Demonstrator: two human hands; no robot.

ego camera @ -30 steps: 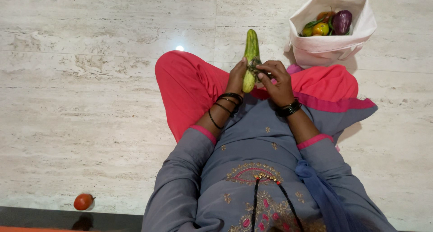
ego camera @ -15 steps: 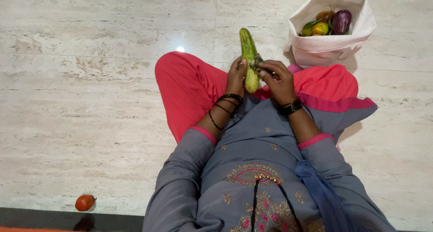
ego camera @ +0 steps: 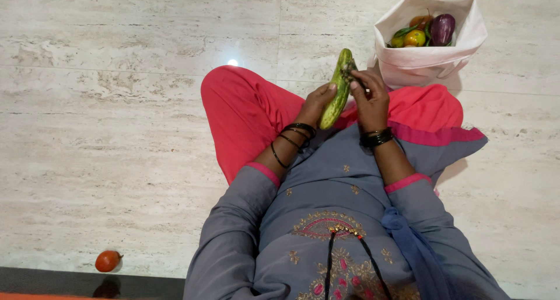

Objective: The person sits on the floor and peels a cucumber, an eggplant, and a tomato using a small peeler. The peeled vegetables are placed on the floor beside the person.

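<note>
A pale marble floor (ego camera: pixel 116 119) fills the view, and the person sits cross-legged on it in red trousers (ego camera: pixel 245 116) and a grey embroidered tunic (ego camera: pixel 332 218), a blue scarf (ego camera: pixel 417 253) trailing down the right side. Up at the top right stands a white cloth bag (ego camera: pixel 429 63), mouth open, holding a purple eggplant (ego camera: pixel 443 27) and a few other small vegetables in yellow, green and orange. In front of the knees, held off the floor, is the cucumber (ego camera: pixel 339 90), tilted with its far tip leaning toward the bag. The left hand (ego camera: pixel 317 104) cups its lower half from below, fingers wrapped round it and thumb lying along the skin. The right hand (ego camera: pixel 368 96) is closed over the upper end, fingers curled on a small dark tool (ego camera: pixel 352 72) pressed against the cucumber near its tip; what kind of tool it is cannot be made out. Black bangles (ego camera: pixel 376 138) ring both wrists. Far down at the lower left, well apart from everything, a lone tomato (ego camera: pixel 108 260) sits on the floor just beside a dark edge.
</note>
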